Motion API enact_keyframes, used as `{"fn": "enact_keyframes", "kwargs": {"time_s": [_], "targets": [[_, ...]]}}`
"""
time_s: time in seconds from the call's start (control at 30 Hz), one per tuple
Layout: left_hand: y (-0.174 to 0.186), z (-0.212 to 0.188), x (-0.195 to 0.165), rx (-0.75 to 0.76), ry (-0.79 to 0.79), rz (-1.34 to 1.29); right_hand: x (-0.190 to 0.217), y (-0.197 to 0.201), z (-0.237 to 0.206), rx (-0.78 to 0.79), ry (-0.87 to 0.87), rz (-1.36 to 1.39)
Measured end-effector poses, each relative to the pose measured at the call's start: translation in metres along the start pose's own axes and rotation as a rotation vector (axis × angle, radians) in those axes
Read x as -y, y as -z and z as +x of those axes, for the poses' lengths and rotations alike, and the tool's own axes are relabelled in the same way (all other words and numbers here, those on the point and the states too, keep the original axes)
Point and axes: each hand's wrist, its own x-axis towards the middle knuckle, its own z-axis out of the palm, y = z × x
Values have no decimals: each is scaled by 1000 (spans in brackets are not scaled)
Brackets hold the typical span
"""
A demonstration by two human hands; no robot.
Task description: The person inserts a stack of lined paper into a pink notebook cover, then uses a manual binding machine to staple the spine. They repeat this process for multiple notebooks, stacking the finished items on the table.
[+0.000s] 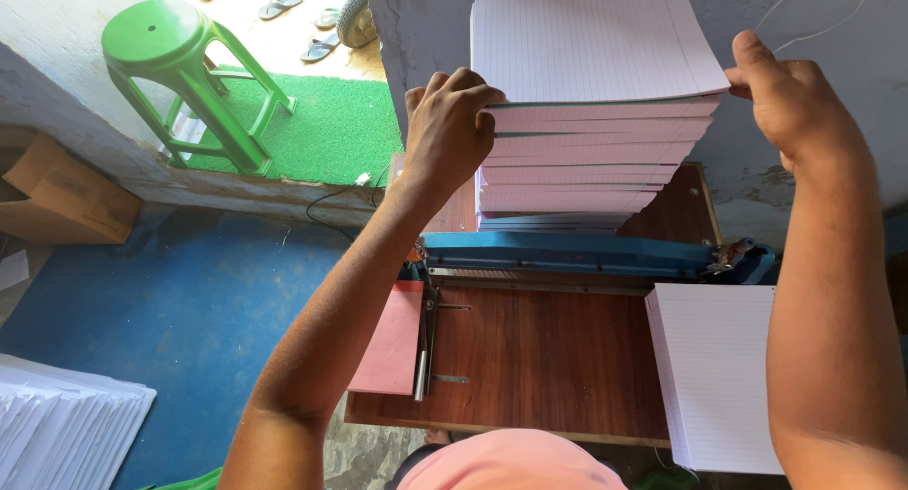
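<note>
Gripping the top bundle of ruled paper (596, 50) from both ends, the left hand (449, 131) curls its fingers over the left edge while the right hand (790, 97) presses thumb and fingers on the right edge; the hands are wide apart, each closed on that bundle. It sits at the top of a tall pile of ruled paper bundles (586, 164) (slightly fanned, with thin dark bands between layers) standing at the far side of a wooden table (549, 358). Just in front of the pile lies a blue cutter bar (586, 253) across the table. A second stack of ruled sheets (719, 376) rests at the table's right front, near the right forearm. A red card sheet (392, 343) hangs at the left edge. Beyond, on the blue floor (180, 301), lie white papers (66, 424), a cardboard box (61, 192), and a green plastic stool (189, 74) on a green mat (331, 131)
</note>
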Motion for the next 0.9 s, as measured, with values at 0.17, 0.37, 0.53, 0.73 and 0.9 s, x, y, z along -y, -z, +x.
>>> {"fn": "enact_keyframes", "kwargs": {"time_s": [0.17,0.37,0.53,0.73,0.9], "targets": [[0,-1,1,-12,-11,-2,2,0,-3,-3,26,-35],[0,-1,1,-11,-13,-2,-17,-6,17,-8,139,24],[-1,0,0,-4,-8,18,-11,-6,6,-16,263,-35],[-1,1,1,1,-16,34,13,4,-16,13,25,5],[-1,0,2,-8,-24,36,0,-2,-5,-50,251,-82]]}}
